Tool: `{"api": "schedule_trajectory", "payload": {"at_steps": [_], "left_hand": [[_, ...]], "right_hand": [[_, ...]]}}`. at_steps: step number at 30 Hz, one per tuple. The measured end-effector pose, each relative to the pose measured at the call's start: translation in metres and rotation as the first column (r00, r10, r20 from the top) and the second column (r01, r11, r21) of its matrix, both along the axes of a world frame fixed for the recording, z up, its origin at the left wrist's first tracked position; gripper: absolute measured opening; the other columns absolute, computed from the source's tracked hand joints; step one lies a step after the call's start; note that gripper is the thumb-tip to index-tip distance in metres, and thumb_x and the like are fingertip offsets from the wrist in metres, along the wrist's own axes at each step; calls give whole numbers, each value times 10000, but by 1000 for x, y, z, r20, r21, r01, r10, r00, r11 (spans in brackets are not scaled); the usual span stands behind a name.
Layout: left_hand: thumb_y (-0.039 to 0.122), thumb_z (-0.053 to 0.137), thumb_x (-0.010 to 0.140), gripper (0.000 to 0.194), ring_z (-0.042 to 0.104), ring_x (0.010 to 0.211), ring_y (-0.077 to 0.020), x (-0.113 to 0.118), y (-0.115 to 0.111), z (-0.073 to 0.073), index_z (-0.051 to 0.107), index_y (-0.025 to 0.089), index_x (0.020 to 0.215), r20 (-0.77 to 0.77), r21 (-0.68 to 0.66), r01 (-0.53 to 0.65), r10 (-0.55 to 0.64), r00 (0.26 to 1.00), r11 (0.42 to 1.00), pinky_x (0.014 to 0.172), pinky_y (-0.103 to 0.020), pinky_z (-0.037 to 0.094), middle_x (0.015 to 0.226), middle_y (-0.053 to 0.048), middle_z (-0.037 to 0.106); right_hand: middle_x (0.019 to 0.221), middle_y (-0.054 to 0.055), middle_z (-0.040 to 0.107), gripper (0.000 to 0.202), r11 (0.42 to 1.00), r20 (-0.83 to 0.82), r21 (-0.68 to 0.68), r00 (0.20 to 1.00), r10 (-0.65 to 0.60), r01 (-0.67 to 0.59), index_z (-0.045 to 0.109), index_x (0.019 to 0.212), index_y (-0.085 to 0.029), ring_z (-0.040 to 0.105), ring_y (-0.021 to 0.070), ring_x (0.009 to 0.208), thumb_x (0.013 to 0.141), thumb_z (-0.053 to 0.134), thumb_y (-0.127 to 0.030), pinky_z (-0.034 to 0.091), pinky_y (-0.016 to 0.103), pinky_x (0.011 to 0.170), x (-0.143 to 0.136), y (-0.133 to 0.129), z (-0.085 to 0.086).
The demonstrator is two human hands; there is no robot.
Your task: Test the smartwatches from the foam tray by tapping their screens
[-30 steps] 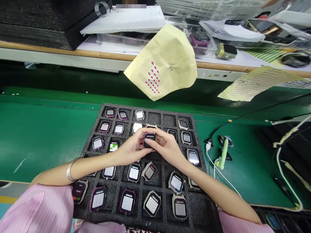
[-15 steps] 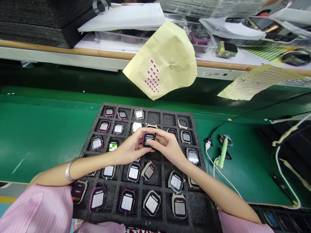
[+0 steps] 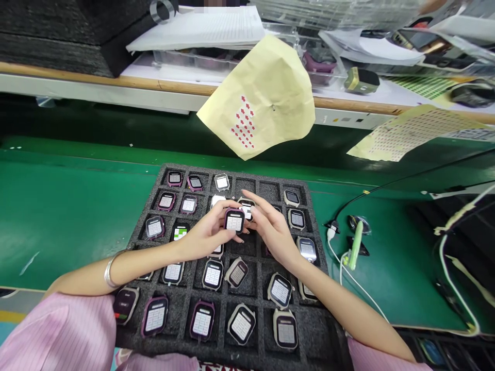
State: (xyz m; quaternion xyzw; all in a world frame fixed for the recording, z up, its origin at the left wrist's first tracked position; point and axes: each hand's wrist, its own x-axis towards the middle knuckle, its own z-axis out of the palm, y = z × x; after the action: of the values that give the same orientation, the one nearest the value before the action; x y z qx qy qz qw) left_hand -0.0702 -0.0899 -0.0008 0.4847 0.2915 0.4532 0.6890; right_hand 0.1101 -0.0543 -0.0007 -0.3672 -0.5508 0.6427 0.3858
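Between the fingers and thumb of my left hand (image 3: 209, 234) is a purple-framed smartwatch (image 3: 234, 222) without a strap, its lit screen showing a white grid and facing up. My right hand (image 3: 274, 234) hovers just right of it, fingers apart and holding nothing. Both hands are over a black foam tray (image 3: 317, 330), whose square pockets hold several smartwatches. A beige-framed watch (image 3: 246, 203) lies in the pocket behind my hands, partly hidden by them. In the front row are a purple watch (image 3: 202, 320) and a beige watch (image 3: 242, 323) with similar white screens.
The tray lies on a green bench (image 3: 77, 221). To its right are a white cable (image 3: 359, 283) and a light-green tool (image 3: 356, 245). Yellow sticker sheets (image 3: 270, 93) hang from the shelf edge. Black foam blocks (image 3: 58, 41) and papers (image 3: 201, 28) are on the shelf.
My right hand has drawn away from the watch, its thumb leaving the screen and its fingers opening. The screen changed from dark text to a white grid. My left hand still holds it.
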Motion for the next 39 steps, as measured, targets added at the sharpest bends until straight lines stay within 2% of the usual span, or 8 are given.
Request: {"api": "schedule_trajectory", "payload": {"at_steps": [3,6,8,13,18,22,30,39], "left_hand": [[262,569,898,285,636,931,-191,1,2,1,471,214,1162,-17,-18,-53,53,998,998,737,-315,600,1002,-61,599],[292,602,879,268,645,856,-179,1,5,2,507,193,1109,-65,-21,-127,126,990,992,634,-263,597,939,-52,610],[293,617,868,262,648,819,-172,0,7,4,521,182,1085,-86,-30,-165,162,983,986,598,-247,592,898,-46,619],[272,638,838,304,665,805,-183,-2,10,7,539,149,1098,-64,-97,-201,196,979,975,625,-278,598,889,-60,657],[224,586,839,258,674,877,-214,-5,12,5,566,147,1084,2,-162,-235,239,971,958,667,-297,584,1026,-99,678],[170,557,817,256,669,872,-207,-6,14,4,554,155,1073,41,-200,-262,275,961,944,657,-278,560,1015,-95,692],[81,531,719,431,647,851,-195,-7,13,7,510,163,1142,84,-240,-223,249,965,945,689,-306,552,940,-65,684],[80,545,725,456,627,888,-197,-5,10,9,500,172,1169,29,-138,-187,193,981,973,718,-321,558,950,-60,652]], "right_hand": [[819,-2,644,502,998,-46,-57,999,-6,3,451,1389,-296,640,180,751,907,574,-363,580,387,782,3,1,0],[811,-4,663,541,995,-81,-102,997,-11,3,425,1405,-288,669,205,785,892,584,-351,581,445,816,4,1,0],[822,3,680,502,991,-99,-130,995,-21,8,489,1359,-269,680,212,793,876,610,-333,581,456,832,4,1,0],[952,48,715,436,987,-79,-140,993,-87,75,599,1235,-206,680,234,861,825,693,-322,621,413,740,2,-1,2],[801,31,725,346,987,-37,-98,991,-129,125,644,1136,-198,707,222,720,814,721,-300,623,341,615,3,0,6],[863,44,733,302,987,-94,-127,989,-115,102,648,1130,-226,721,231,724,857,663,-354,620,332,600,6,3,5],[1004,59,732,334,990,-140,-128,987,-79,61,628,1174,-240,721,229,813,846,682,-271,625,348,669,13,3,6],[982,72,737,358,986,-88,-87,985,-149,141,636,1148,-230,722,258,828,812,726,-319,625,401,702,12,0,13]]}}
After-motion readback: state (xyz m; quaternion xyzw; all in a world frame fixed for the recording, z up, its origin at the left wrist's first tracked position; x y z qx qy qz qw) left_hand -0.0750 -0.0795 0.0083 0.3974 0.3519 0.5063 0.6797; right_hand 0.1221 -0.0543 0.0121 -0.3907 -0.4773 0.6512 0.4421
